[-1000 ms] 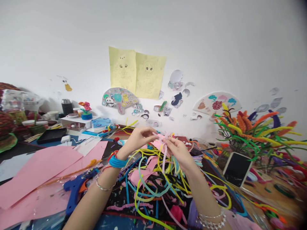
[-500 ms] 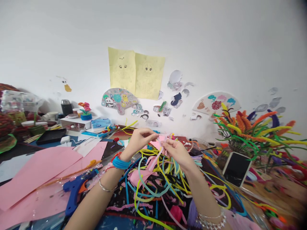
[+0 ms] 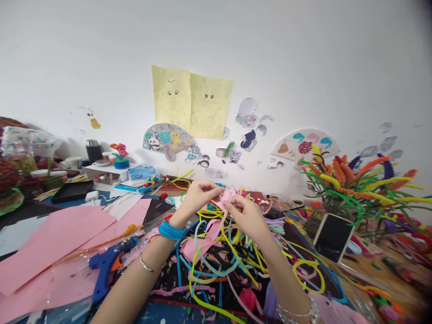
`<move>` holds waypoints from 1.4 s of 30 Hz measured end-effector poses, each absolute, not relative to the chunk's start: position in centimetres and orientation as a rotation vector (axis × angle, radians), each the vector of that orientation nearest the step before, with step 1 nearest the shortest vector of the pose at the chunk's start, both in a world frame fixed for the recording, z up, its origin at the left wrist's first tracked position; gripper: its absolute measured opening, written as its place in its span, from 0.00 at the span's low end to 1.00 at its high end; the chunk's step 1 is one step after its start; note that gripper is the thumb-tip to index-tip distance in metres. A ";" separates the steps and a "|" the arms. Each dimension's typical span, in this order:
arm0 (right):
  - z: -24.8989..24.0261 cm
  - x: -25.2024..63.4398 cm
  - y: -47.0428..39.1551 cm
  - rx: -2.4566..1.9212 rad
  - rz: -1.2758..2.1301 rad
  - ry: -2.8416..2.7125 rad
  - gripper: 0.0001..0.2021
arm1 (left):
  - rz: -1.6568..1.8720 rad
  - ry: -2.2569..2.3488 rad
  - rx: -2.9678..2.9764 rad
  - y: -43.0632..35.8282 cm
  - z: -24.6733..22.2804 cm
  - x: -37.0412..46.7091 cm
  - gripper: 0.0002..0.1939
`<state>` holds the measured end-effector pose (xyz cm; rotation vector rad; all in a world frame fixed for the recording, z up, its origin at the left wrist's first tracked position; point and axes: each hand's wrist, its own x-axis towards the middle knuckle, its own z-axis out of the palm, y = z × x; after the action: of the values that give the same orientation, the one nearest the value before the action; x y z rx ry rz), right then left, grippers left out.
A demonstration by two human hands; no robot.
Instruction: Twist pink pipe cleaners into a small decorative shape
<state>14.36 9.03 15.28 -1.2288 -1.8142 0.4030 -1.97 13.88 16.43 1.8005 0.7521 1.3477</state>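
Above the middle of the cluttered table, my left hand [image 3: 201, 195] pinches the upper left end of a pale pink strip [image 3: 228, 196]. My right hand [image 3: 245, 213] has its thumb and fingers closed on the same strip from the right. One tail of the strip hangs below the fingers; whether it is paper or ribbon I cannot tell. Under both hands spreads a tangle of yellow, teal and blue pipe cleaners [image 3: 216, 273]. Pink paper scraps [image 3: 195, 248] lie among them.
A blue glue gun [image 3: 103, 272] rests beside my left forearm, on plastic and pink sheets [image 3: 57, 236]. To the right, a phone [image 3: 333, 237] leans before a bunch of pipe-cleaner flowers [image 3: 347, 180]. A black tray [image 3: 72, 191] and flask [image 3: 93, 150] stand at the back left.
My right hand has shifted slightly left along the strip, and its fingers are curled more. My left hand stays almost in place, still pinching.
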 end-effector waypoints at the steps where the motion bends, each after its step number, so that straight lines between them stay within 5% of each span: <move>1: 15.3 14.4 9.0 -1.222 0.405 -1.813 0.14 | 1.339 0.743 1.785 13.9 16.5 -2.0 0.12; 15: 15.3 14.5 9.0 -1.127 0.624 -1.879 0.12 | 1.057 0.599 1.964 13.4 16.7 -2.7 0.14; 21: 15.8 14.8 9.1 -1.025 0.874 -1.805 0.15 | 0.854 0.378 1.934 13.7 17.2 -4.0 0.29; 28: 15.7 15.2 9.8 -0.998 1.019 -1.636 0.15 | 1.075 0.531 1.704 15.1 15.5 -2.7 0.11; 34: 15.2 15.7 10.6 -0.955 0.940 -1.550 0.16 | 1.227 0.517 1.413 15.4 15.7 -2.6 0.14; 42: 14.6 16.3 11.2 -1.014 0.363 -1.420 0.11 | 1.173 0.278 1.266 14.8 16.6 -3.2 0.12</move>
<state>16.25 11.22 14.58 -1.0143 -1.4204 0.3634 -3.18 14.81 16.64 1.2659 0.2782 1.1730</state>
